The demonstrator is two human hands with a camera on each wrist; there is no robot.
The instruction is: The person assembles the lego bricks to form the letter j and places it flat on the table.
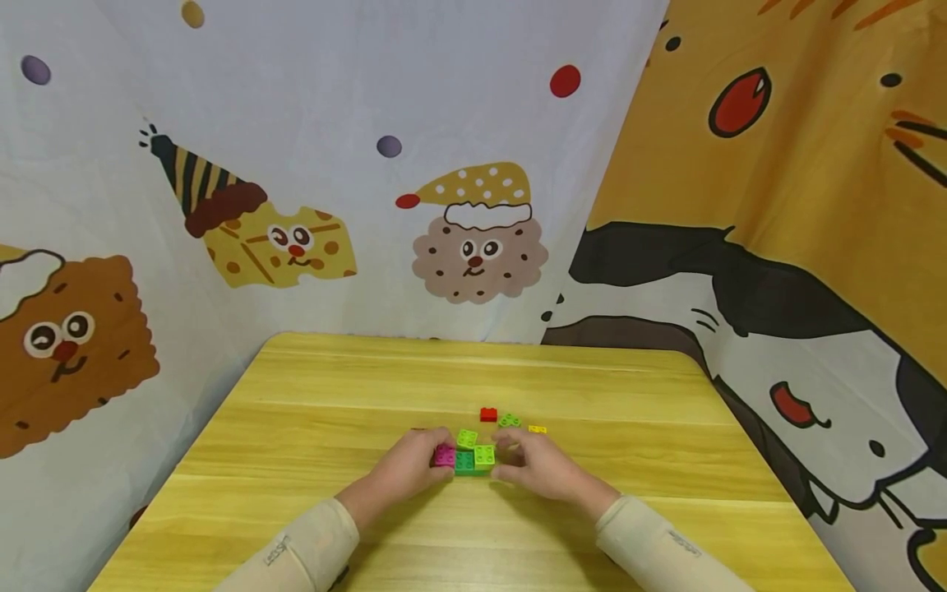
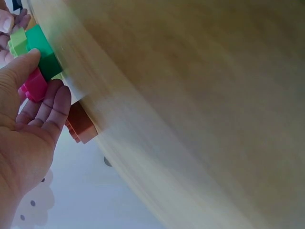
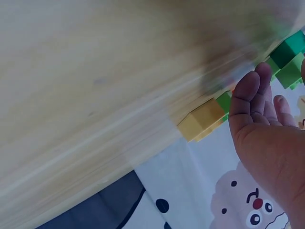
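In the head view my left hand pinches a pink toy building brick between thumb and fingers. The pink brick sits at the left end of a dark green brick, with a lime brick at the right end. In the left wrist view my thumb reaches the green brick beside the pink brick. My right hand is curved loosely just right of the lime brick, apparently holding nothing. Just behind the group is another lime brick; whether it touches the others I cannot tell.
Farther back on the wooden table lie a red brick, a green brick and a yellow brick. A brown-orange brick shows past my left fingers. A printed cloth hangs behind the table.
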